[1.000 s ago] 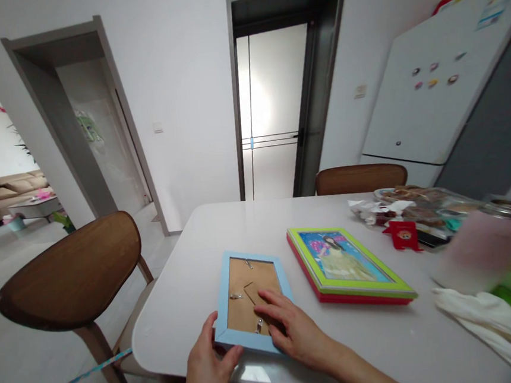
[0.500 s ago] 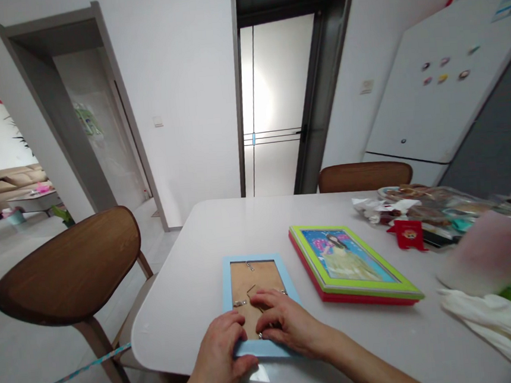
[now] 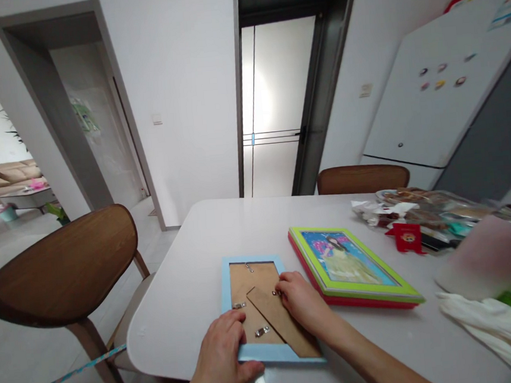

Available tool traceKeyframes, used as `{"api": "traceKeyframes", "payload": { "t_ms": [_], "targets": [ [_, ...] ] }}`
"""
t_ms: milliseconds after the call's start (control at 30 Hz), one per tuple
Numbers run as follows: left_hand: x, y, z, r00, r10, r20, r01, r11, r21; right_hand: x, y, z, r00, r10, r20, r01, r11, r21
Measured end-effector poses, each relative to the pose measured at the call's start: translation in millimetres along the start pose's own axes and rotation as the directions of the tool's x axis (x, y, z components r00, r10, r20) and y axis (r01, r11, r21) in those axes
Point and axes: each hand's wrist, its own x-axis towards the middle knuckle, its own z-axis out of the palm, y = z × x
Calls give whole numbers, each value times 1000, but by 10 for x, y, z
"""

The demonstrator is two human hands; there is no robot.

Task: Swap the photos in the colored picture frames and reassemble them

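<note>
A light blue photo frame (image 3: 224,286) lies face down on the white table, its brown backing board (image 3: 241,282) showing. My left hand (image 3: 222,346) grips the frame's lower left corner, thumb at the near edge and fingers on top. At the right side, my right hand (image 3: 303,303) has its fingertips closed on a small metal clip (image 3: 275,293), which they partly cover. A brown stand leg (image 3: 278,317) slants across the back toward the lower right corner. Other metal clips sit at the top, at the left and near the bottom (image 3: 262,331).
Right of the frame lie stacked photo frames, a green one (image 3: 356,266) on top of a red one. Farther right are a red packet (image 3: 407,238), plastic bags, a pinkish jar (image 3: 480,255) and white gloves (image 3: 486,320). Wooden chairs stand left (image 3: 65,268) and behind (image 3: 362,178).
My right hand has moved from the bottom clip up and right to the right-side clip. The bottom clip and stand leg are now uncovered. My left hand stays at the corner.
</note>
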Motion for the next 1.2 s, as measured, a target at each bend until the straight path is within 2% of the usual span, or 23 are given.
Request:
{"api": "traceKeyframes", "payload": {
  "t_ms": [167,333,500,633,733,833,967,1033,1133,1200],
  "targets": [
    [-12,-21,23,1000,-10,-7,10,1000,-11,59,-8,36,1000,1,-27,-3,997,-82],
    [-20,-31,45,1000,-16,-27,16,1000,-16,237,-132,149,999,-41,-14,40,995,-94],
    [-9,-55,70,1000,-15,-13,15,1000,-22,505,-240,348,997,58,-41,-63,990,-122],
    [-17,-65,81,1000,-23,-13,22,999,-26,588,-274,406,994,102,-49,-107,986,-128],
    [-31,-50,74,999,-30,-18,29,999,-26,505,-307,333,995,87,-43,-91,989,-117],
    [-43,-28,66,999,-28,-26,27,999,-31,273,-336,191,998,44,-34,-47,995,-92],
    [-58,-6,76,999,-20,-41,18,999,-43,-92,-335,52,998,-3,67,5,1000,-23],
    [-68,-8,87,999,-12,-52,9,998,-61,-186,-321,38,996,2,86,-5,1000,26],
    [-76,-41,95,997,8,-82,-21,986,-165,-183,-306,26,998,26,53,-30,997,77],
    [-60,-72,86,986,-52,-156,0,949,-314,-136,-320,-18,999,28,42,-32,996,83]
  ]
}}
